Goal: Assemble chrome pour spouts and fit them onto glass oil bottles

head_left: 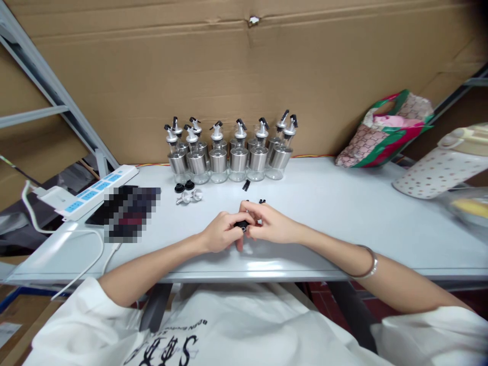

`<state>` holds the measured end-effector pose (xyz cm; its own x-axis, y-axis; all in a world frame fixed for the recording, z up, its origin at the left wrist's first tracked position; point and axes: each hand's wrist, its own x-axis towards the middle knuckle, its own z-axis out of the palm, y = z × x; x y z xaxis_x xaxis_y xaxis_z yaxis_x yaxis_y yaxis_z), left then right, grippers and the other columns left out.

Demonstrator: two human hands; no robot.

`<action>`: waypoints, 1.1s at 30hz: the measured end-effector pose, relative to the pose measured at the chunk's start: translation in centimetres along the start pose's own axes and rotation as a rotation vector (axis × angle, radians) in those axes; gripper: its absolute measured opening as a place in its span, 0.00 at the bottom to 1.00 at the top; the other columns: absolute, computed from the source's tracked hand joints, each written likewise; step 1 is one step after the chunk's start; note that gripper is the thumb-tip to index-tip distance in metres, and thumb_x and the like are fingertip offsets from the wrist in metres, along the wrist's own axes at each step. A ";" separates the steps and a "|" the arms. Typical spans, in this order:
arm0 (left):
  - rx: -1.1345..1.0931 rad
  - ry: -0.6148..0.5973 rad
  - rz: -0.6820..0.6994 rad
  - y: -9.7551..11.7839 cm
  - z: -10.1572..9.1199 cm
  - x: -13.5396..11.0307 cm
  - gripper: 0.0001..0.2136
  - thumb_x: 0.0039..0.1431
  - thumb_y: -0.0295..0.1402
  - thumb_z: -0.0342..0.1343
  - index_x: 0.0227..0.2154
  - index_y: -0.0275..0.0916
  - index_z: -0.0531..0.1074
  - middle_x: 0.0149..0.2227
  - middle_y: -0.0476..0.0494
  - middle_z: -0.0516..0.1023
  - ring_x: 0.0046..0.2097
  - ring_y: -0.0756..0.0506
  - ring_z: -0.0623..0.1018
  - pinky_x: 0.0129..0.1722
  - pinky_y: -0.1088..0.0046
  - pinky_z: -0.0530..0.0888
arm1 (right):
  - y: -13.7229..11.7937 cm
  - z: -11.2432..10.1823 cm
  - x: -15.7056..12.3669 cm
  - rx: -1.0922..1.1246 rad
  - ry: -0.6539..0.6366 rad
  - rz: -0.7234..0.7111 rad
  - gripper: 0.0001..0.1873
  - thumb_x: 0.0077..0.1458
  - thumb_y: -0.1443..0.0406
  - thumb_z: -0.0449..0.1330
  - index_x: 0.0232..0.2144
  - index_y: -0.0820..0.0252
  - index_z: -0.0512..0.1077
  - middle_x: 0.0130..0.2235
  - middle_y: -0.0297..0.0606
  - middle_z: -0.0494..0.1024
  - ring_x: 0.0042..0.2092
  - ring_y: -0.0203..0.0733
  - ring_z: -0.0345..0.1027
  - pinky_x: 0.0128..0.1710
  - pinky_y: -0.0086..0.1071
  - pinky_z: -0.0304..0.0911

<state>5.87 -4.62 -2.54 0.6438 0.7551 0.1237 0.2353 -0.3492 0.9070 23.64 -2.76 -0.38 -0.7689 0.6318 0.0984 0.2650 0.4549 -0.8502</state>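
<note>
Over the front of the table, my left hand (pixel 224 232) and my right hand (pixel 271 224) meet with curled fingers. Between their fingertips is a small black stopper (pixel 241 224) with a round hole facing me; fingers cover most of it. Both hands are closed on this piece. Just beyond them lie small black spout caps (pixel 246 185), one of them partly behind my right hand. Further left on the table are two black ribbed stoppers (pixel 189 185) and two silver pourer tops (pixel 197 195).
Several glass oil bottles (pixel 238 160) with steel sleeves and pourers stand in rows along the cardboard wall (pixel 244 76). A power strip (pixel 101 190) and a blurred-out dark device (pixel 127 213) lie left. On the right are a patterned bag (pixel 375 140) and a spotted jug (pixel 430 175).
</note>
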 end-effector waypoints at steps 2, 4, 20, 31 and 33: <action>0.064 0.000 0.016 0.1 0.0 0.0 0.18 0.42 0.28 0.44 0.36 0.35 0.72 0.15 0.52 0.72 0.15 0.53 0.64 0.18 0.81 0.64 | -0.2 0.0 -0.1 -0.034 0.004 -0.005 0.07 0.43 0.70 0.53 0.26 0.57 0.56 0.21 0.25 0.64 0.24 0.31 0.57 0.23 0.25 0.52; 0.123 0.004 0.041 0.1 -0.1 0.0 0.18 0.42 0.28 0.44 0.36 0.35 0.72 0.14 0.53 0.71 0.15 0.53 0.65 0.19 0.81 0.64 | -0.4 0.0 -0.1 -0.077 0.017 -0.013 0.07 0.43 0.69 0.53 0.26 0.57 0.56 0.20 0.23 0.60 0.23 0.31 0.54 0.23 0.24 0.50; 0.125 0.029 0.088 0.3 -0.1 -0.3 0.17 0.42 0.27 0.45 0.38 0.36 0.67 0.17 0.55 0.72 0.15 0.54 0.65 0.19 0.81 0.63 | -1.3 -0.2 -0.1 -0.201 0.044 -0.030 0.05 0.45 0.67 0.54 0.28 0.58 0.60 0.20 0.24 0.57 0.23 0.31 0.53 0.23 0.24 0.51; 0.294 0.079 0.205 0.3 -0.1 -0.2 0.17 0.41 0.28 0.43 0.35 0.36 0.71 0.18 0.53 0.71 0.19 0.52 0.65 0.24 0.78 0.65 | -1.3 -0.1 -0.2 -0.183 0.057 -0.057 0.07 0.43 0.67 0.55 0.25 0.57 0.57 0.20 0.23 0.55 0.23 0.30 0.50 0.23 0.24 0.49; 0.335 0.083 0.218 0.4 -0.1 -0.2 0.17 0.41 0.28 0.43 0.35 0.37 0.71 0.19 0.53 0.71 0.20 0.52 0.65 0.25 0.77 0.65 | -1.2 -0.1 -0.2 -0.190 0.060 -0.066 0.07 0.43 0.67 0.55 0.25 0.57 0.57 0.20 0.23 0.55 0.23 0.30 0.50 0.24 0.24 0.49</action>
<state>5.80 -4.85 -2.16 0.6468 0.6809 0.3434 0.3329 -0.6573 0.6762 23.50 -3.35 0.68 -0.7534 0.6306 0.1864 0.3248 0.6033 -0.7284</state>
